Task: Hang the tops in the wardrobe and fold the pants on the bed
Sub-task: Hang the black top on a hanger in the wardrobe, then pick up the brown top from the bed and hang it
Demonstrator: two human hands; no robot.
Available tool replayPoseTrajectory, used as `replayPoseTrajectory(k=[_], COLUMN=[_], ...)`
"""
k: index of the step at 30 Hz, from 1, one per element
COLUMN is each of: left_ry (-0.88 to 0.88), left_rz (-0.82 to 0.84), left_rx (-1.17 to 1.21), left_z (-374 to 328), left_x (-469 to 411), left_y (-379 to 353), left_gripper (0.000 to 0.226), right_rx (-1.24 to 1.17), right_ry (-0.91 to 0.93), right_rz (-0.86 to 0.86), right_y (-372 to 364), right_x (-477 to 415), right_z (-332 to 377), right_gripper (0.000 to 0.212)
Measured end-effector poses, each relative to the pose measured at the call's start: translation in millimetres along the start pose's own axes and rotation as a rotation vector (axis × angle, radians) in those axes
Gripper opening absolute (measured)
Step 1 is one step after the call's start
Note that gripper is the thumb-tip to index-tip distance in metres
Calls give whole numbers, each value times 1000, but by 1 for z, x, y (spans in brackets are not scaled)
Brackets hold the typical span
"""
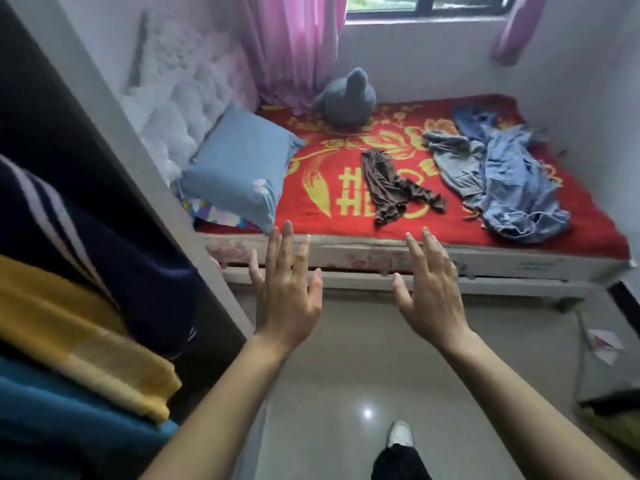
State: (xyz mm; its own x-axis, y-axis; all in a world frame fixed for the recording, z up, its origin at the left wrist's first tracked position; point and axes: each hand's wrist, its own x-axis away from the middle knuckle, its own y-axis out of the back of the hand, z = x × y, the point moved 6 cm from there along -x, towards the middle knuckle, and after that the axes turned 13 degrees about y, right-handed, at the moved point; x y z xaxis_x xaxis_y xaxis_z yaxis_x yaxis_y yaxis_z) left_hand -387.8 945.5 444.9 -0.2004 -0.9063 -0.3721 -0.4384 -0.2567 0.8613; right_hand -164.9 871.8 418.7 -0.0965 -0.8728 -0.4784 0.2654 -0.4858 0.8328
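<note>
A crumpled brown garment [391, 188] lies in the middle of the red bed cover [346, 223]. To its right lies a heap of light blue denim clothes [502, 181] with a grey piece [446, 140] at its top left. My left hand [287, 292] and my right hand [429, 289] are both raised in front of me over the floor, short of the bed's near edge, fingers spread and straight, holding nothing. At the left, the wardrobe [114, 140] holds hanging tops: a navy one [114, 244], a yellow one [79, 337] and a teal one [52, 427].
A blue pillow [239, 168] and a grey plush toy [346, 98] sit at the bed's head end. Pink curtains [294, 43] hang by the window. Glossy grey floor [363, 368] lies between me and the bed, with a paper scrap [602, 344] at right.
</note>
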Motion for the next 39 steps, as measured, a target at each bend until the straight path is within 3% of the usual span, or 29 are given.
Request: replayPoseTrajectory(k=[7,14,26,39], left_ry=[-52,25,60,144], left_rz=[119,185,310,601], left_rx=[-53,-87,-194,-187], left_z=[-105,-171,-202,-246], left_x=[-92,-165,-290,-489], left_y=[-120,-176,-310,-542], left_gripper=[61,67,71,68], right_rx=[-69,-49,-63,35], right_ry=[-153,-114,-71,-130], right_rz=[37,145,274,640], right_y=[-17,-24,-104,-227], right_x=[-47,-127,-221,-362], right_z=[-161,-266,-395,-603], right_gripper=[80,78,73,70])
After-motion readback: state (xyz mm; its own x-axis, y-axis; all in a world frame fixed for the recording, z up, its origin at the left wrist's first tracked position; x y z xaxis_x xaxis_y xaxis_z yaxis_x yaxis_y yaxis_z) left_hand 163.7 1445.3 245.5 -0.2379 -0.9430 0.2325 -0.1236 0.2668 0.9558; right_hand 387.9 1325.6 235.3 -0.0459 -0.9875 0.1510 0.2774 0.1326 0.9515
